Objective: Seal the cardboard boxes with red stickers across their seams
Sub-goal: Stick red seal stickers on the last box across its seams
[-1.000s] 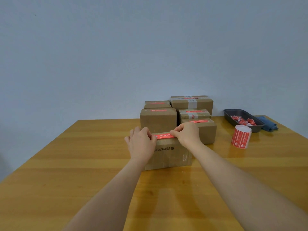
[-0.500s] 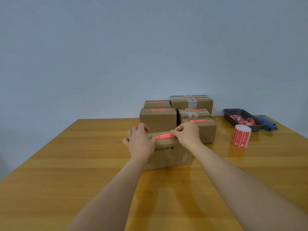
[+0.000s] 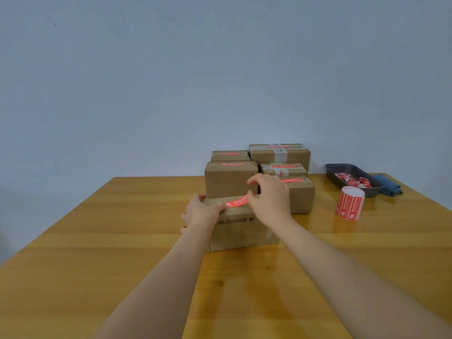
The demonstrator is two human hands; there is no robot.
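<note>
Your left hand (image 3: 199, 214) grips the left end of the brown cardboard box (image 3: 241, 227) nearest you, fingers curled over its top edge, thumb pressing the left end of the red rectangular sticker (image 3: 236, 201) w/ white print. That sticker lies lengthwise along the box top. Your right hand (image 3: 269, 199) pinches the sticker's right end betw. thumb and fingers.

The box sits mid-table on the glossy yellow wooden table (image 3: 97, 253). Just behind it: a cluster of five more brown cardboard boxes (image 3: 231, 182), each w/ a red strip on top; two also carry pale tape bands.

To your right, a roll of red stickers on white backing (image 3: 350, 203) stands upright. Behind it, a dark grey rectangular metal tray (image 3: 334, 176) holds crumpled red-and-white scraps (image 3: 353, 180). A blue folded cloth (image 3: 387, 187) lies touching the tray's right side.
</note>
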